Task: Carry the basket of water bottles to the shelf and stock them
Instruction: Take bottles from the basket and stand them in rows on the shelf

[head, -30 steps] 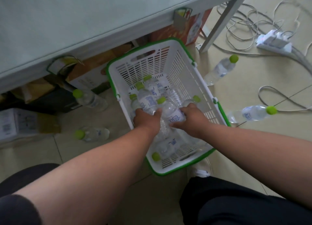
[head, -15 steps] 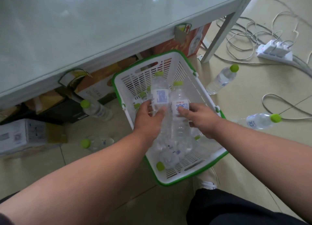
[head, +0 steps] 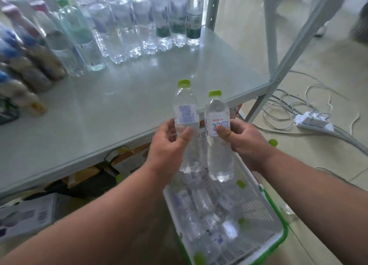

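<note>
My left hand [head: 169, 145] grips a clear water bottle [head: 186, 113] with a green cap, held upright. My right hand [head: 247, 143] grips a second green-capped bottle [head: 218, 129] beside it, also upright. Both bottles hang above the front edge of the grey shelf board [head: 119, 105]. Below my hands, the white basket with a green rim [head: 278, 239] sits on the floor, with several more bottles [head: 203, 209] lying in it.
Rows of standing bottles [head: 139, 26] fill the back and left of the shelf. A shelf post [head: 294, 46] rises at the right corner. A power strip [head: 312, 121] and loose cables lie on the floor to the right. Boxes [head: 25, 217] sit under the shelf.
Both hands have lifted a bottle each out of the basket, up to the shelf's front edge. My view has tilted up, so the shelf top and its stocked bottles now show.
</note>
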